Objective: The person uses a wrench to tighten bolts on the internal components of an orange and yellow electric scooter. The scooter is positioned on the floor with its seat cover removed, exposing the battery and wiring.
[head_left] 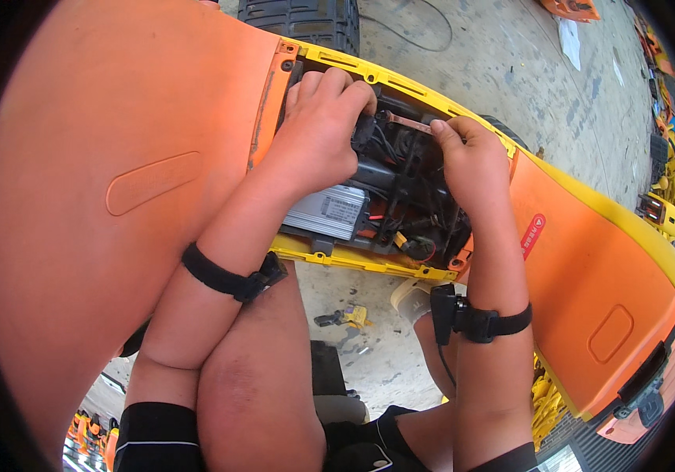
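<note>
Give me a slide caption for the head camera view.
Right hand holds a wrench at an open, yellow-rimmed compartment while the left hand reaches in.

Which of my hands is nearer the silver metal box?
Left. Your left hand is just above the silver metal box in the picture; your right hand, holding a wrench, is farther off, up and to the box's right.

So the bay [408, 85] sits mid-way between the left panel [156, 102] and right panel [589, 259]. Box [323, 211] is inside, near side, toward the left. Left hand [322, 130] is beyond the box, right hand [475, 153] on the bay's right, wrench [410, 123] between them. Tyre [300, 22] is behind the bay, cable [432, 50] on the floor [495, 59] right of that.
</note>
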`<move>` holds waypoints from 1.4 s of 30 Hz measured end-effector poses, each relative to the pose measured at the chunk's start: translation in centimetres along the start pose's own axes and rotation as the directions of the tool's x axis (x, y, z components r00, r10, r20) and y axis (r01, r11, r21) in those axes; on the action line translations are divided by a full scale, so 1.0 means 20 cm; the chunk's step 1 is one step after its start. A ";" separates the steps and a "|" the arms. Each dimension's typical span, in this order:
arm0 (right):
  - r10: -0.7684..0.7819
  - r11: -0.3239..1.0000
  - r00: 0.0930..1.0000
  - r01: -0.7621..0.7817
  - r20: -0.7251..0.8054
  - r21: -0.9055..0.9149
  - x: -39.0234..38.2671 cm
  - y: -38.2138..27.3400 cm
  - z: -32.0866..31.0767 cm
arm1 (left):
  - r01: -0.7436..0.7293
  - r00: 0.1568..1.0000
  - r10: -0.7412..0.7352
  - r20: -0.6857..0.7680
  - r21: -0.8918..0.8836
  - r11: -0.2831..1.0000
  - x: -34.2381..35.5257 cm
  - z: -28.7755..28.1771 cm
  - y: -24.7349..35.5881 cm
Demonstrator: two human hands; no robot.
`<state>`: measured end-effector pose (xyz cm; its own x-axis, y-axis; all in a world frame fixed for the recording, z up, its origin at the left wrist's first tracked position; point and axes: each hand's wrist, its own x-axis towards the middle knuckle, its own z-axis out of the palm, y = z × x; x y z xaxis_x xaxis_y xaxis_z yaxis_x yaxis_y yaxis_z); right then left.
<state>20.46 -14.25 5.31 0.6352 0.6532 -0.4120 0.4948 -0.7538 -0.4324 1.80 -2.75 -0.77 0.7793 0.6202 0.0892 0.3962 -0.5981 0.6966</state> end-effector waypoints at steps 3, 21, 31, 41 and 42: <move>-0.033 0.999 0.999 0.033 0.006 -0.017 0.03 0.02 0.01 | 0.010 1.000 -0.010 -0.002 -0.006 1.000 0.00 0.00 0.00; -0.226 0.948 0.961 0.178 -0.161 -0.265 0.03 -0.07 0.04 | -0.016 0.999 0.016 -0.027 0.002 1.000 0.00 0.01 -0.01; -0.157 0.959 0.965 0.098 -0.212 -0.266 -0.03 -0.04 0.11 | -0.008 1.000 0.008 -0.017 0.010 1.000 0.00 0.00 -0.01; 0.037 0.989 0.982 -0.062 -0.187 -0.131 -0.16 -0.09 0.14 | -0.022 0.999 0.022 -0.039 0.000 1.000 0.01 0.01 -0.02; -0.001 0.987 0.984 -0.027 -0.177 -0.160 -0.13 -0.07 0.12 | -0.023 0.999 0.023 -0.041 0.004 1.000 0.00 0.01 -0.02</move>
<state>16.72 -14.76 4.99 0.7296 0.6313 -0.2630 0.5654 -0.7731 -0.2874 1.86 -2.62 -1.13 0.7674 0.6269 0.1347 0.3805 -0.6143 0.6913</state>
